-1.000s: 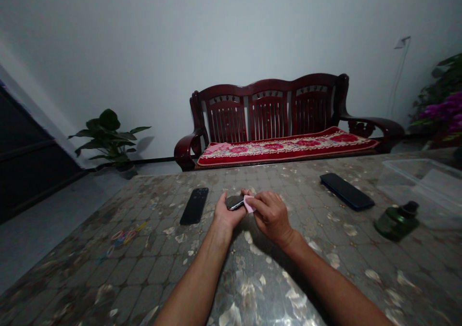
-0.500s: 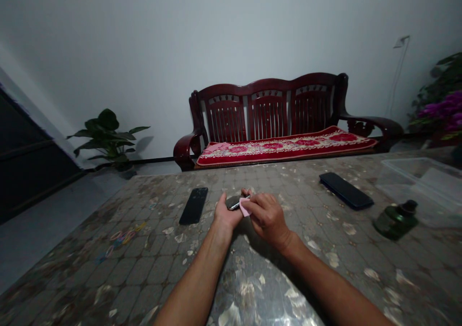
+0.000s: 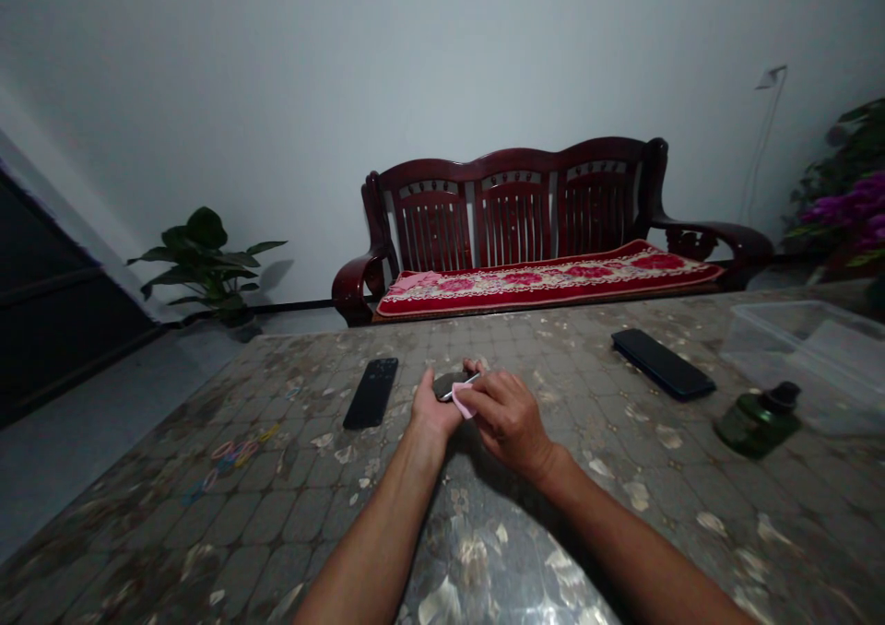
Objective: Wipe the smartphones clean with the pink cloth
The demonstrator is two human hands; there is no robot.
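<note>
My left hand (image 3: 430,410) grips a dark phone (image 3: 449,385) by its edges, a little above the patterned table (image 3: 484,533). My right hand (image 3: 510,419) pinches a small pink cloth (image 3: 462,403) and presses it against the phone's near edge. Most of the phone is hidden behind my fingers.
A second black phone (image 3: 371,392) lies left of my hands, a third (image 3: 662,363) at the right. A green bottle (image 3: 759,421) and a clear plastic box (image 3: 816,353) stand at the far right. Coloured rubber bands (image 3: 231,452) lie at the left. A wooden bench (image 3: 539,229) stands beyond.
My right hand has slid the pink cloth leftward along the phone, toward my left hand. The left hand has kept its grip.
</note>
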